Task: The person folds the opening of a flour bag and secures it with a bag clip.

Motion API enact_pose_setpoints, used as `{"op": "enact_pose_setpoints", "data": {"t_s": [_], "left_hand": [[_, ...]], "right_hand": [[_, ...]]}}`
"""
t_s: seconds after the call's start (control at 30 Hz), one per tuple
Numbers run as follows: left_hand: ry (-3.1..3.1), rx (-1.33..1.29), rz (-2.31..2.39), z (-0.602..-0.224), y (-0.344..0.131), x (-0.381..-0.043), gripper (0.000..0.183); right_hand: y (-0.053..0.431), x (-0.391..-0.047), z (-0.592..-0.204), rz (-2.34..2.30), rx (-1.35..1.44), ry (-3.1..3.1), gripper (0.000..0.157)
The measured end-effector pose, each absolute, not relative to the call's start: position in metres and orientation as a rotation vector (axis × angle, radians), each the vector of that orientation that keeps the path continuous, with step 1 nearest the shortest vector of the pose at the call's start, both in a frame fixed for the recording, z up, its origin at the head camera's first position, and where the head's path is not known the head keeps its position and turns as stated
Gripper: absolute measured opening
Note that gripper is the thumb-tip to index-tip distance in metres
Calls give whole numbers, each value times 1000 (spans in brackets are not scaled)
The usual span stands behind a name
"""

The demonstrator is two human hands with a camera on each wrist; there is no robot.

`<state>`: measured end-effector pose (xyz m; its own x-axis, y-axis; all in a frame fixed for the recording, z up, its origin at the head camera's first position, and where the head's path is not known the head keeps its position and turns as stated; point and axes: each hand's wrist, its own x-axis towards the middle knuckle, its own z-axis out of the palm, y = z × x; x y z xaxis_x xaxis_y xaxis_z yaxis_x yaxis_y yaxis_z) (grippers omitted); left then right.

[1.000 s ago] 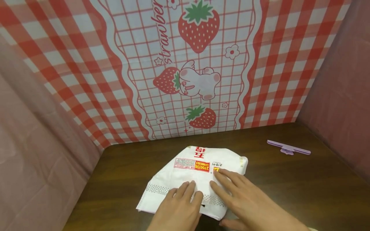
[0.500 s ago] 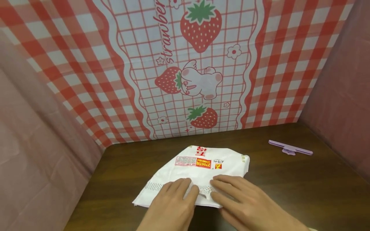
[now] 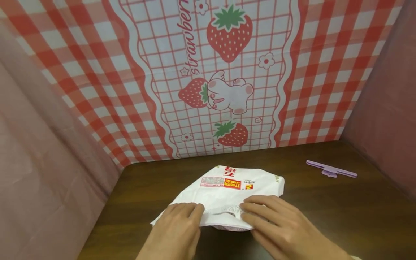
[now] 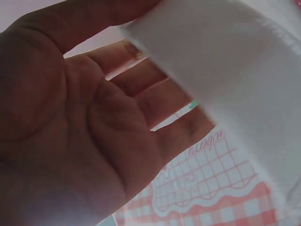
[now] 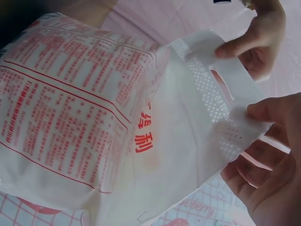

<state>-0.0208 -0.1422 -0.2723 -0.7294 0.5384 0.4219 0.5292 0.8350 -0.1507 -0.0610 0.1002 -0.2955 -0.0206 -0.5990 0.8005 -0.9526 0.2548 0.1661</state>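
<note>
Between the tabletop's left and right edges, a bag rim pinched at two spots

Across the middle of the tabletop (image 3: 325,213), a white printed bag (image 3: 221,198) lies with its far end toward the far edge and its rim toward the near edge, which is out of view. The left hand (image 3: 173,227) has that rim between thumb and fingers; the right wrist view shows its thumb on the bag's printed side, and the left wrist view shows its fingers slightly apart behind the plastic. The right hand (image 3: 282,227) pinches the same rim, thumb over the perforated band (image 5: 204,84), the other fingers behind with gaps between them. A handle slot lies between the two grips. Close to the far right corner, well apart from both hands, rests a purple clip (image 3: 330,169).

The likeliest trouble is an uneven pull: should one hand draw harder, the rim could skew and any fold made in it would come out crooked. Each thumb bears on only a strip along the rim, so the thin material might slip if the bulky body drags on it. Strain across the slot could start a tear there. Hauling toward the near edge might slide the whole bag with it. What fills the bag cannot be seen, nor whether its top is sealed; if unsealed, tipping could spill something.
</note>
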Motion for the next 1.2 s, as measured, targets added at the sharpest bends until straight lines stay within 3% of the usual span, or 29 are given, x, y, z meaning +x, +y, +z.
{"op": "enact_pose_setpoints", "data": {"t_s": [0.73,1.03,1.2], "left_hand": [[-2302,-608,-104,-255,-169,-32,17],[-2367,-555,-472,-249,-203,-48,25],[-2469,-635,-652,-251,-221,-59,19]], "right_hand": [[86,-87,-251,759,1276,-1589,21],[86,-102,-247,882,1190,-1611,10],[85,-111,-247,890,1119,-1625,9]]}}
